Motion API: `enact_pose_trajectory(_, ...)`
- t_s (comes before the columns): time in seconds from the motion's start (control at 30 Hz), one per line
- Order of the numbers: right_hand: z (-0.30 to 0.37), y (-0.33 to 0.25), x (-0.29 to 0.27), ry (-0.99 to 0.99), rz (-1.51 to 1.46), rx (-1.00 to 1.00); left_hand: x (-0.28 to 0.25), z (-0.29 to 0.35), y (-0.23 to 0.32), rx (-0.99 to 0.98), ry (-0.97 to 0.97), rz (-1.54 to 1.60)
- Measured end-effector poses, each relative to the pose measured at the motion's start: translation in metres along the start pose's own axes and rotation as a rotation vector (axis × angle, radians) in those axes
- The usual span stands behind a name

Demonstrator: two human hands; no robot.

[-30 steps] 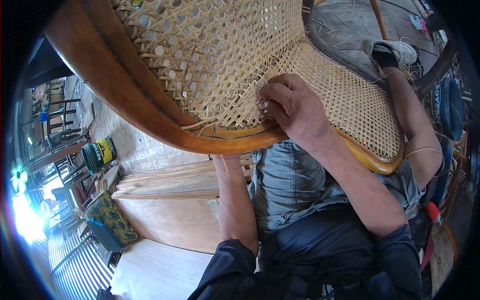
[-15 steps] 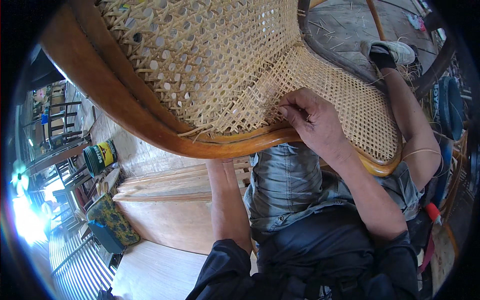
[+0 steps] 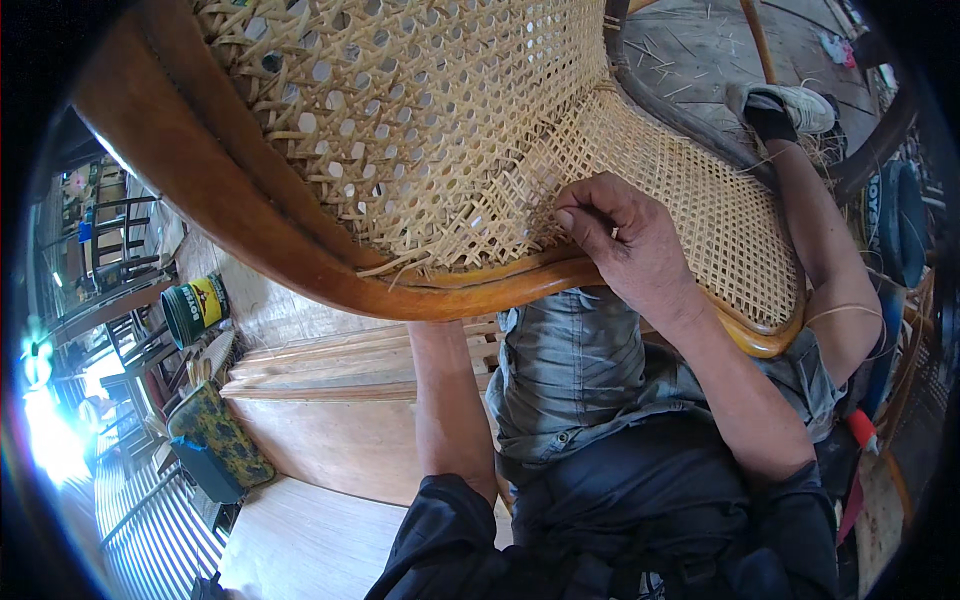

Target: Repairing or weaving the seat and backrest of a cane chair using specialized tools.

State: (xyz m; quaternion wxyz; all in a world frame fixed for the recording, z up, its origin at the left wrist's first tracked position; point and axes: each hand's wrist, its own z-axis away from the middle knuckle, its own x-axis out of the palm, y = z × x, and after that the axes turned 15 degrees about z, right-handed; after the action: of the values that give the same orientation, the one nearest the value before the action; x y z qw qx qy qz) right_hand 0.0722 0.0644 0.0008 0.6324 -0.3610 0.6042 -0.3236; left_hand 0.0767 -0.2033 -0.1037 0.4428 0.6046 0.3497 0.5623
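A wooden chair frame [image 3: 330,282], curved and glossy brown, lies across my lap with woven cane webbing [image 3: 400,130] stretched inside it. Over the bend of the weave my right hand [image 3: 625,230] pinches thumb and forefinger together on a thin cane strand, mostly covered by the fingertips. Just left of that hand the weave is looser, and short strand ends [image 3: 400,268] stick out over the frame edge. My left forearm [image 3: 447,390] goes up under the frame; the left hand is hidden behind the webbing, so its fingers do not show.
Wooden boards [image 3: 330,440] lie to the left, with a patterned cushion [image 3: 225,435] at their end. A dark green bucket [image 3: 195,310] stands beyond. Blue containers [image 3: 900,220] are at the right, near my outstretched leg and shoe [image 3: 800,108]. Cane scraps litter the floor.
The view has shifted slightly. My right hand stays pinched at nearly the same spot on the weave, and my left forearm remains under the frame.
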Motion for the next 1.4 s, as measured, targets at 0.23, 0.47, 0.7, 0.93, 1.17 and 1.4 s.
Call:
enact_pose_trajectory(0.23, -0.005, -0.001, 0.005, 0.042, -0.091, 0.010, -0.012, -0.005, 0.005, 0.018, 0.003, -0.116)
enact_pose_trajectory(0.47, -0.016, -0.016, 0.024, 0.036, -0.083, -0.174, -0.009, -0.006, 0.000, 0.035, -0.010, -0.229)
enact_pose_trajectory(0.7, -0.031, -0.016, -0.016, 0.094, 0.134, -0.335, -0.018, -0.003, 0.002, 0.051, 0.005, -0.355)
enact_pose_trajectory(0.93, -0.028, -0.033, -0.031, 0.183, 0.087, -0.456, -0.020, -0.003, -0.004, 0.061, 0.000, -0.470)
enact_pose_trajectory(1.17, -0.028, -0.039, -0.043, 0.133, -0.185, -0.373, -0.016, -0.002, -0.010, 0.075, -0.015, -0.588)
enact_pose_trajectory(1.4, -0.029, -0.052, -0.025, 0.062, 0.032, -0.608, -0.012, 0.055, 0.004, 0.087, -0.038, -0.696)
